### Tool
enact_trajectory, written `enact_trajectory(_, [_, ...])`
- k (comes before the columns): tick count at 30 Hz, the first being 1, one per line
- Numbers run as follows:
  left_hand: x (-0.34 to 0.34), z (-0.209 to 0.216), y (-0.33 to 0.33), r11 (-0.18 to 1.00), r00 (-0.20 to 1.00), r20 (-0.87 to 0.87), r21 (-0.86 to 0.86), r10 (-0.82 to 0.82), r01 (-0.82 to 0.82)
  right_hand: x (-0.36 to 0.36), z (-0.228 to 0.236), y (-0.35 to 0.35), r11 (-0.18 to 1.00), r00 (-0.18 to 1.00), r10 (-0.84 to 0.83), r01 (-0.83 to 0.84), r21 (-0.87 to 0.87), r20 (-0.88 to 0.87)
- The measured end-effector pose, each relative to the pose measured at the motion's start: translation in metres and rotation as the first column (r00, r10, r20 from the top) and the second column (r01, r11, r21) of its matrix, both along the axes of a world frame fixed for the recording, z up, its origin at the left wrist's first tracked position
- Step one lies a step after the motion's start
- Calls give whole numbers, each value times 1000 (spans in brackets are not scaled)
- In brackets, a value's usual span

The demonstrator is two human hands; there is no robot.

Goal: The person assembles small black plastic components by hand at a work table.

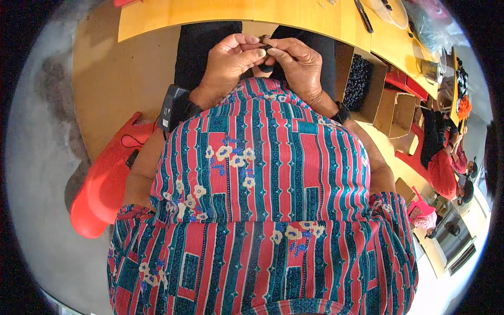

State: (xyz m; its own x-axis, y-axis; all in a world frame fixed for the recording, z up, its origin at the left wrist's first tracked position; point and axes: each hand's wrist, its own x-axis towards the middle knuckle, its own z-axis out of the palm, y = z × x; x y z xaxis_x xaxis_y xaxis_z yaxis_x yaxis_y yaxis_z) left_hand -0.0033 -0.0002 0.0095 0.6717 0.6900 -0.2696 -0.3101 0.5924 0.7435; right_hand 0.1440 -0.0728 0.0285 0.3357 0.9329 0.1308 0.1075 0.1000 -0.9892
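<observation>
Both of my hands are raised over my lap, just below the table's near edge. With thumb and fingers closed, my left hand (229, 62) pinches a small dark piece (265, 47). My right hand (298, 63) meets it fingertip to fingertip, also closed on the small dark piece. The piece is mostly covered by the fingertips, so its kind cannot be made out, nor whether it is one part or two. A black strapped device (172, 107) is on my left wrist, and a dark band (342, 112) circles my right wrist.
A yellow table (210, 13) spans the front, bearing a dark slim tool (363, 17) and a round pale container (395, 20). On the right, a cardboard box (375, 97) holds many small dark pieces. A red chair (100, 189) stands at left. Other people (443, 176) sit far right.
</observation>
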Motion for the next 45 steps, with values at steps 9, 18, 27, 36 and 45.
enact_trajectory(9, [2, 1, -1, 996, 997, -68, 84, 26, -20, 3, 3, -1, 997, 999, 2, -7, -82, -55])
enact_trajectory(18, [4, 3, 0, 982, 994, -86, 182, 65, -48, 11, -5, 1, 940, 695, 31, -264, -215, -718])
enact_trajectory(27, [6, 6, 3, 979, 998, -38, 200, 43, -35, 12, -2, 3, 837, 548, 86, -493, -238, -832])
enact_trajectory(36, [3, 2, 1, 980, 999, 43, 201, -1, -7, 9, 21, 5, 806, 735, 193, -497, -323, -651])
enact_trajectory(45, [-3, 6, 8, 998, 978, 201, 3, 61, -63, 20, 21, 3, 864, 726, 52, -377, -333, -686])
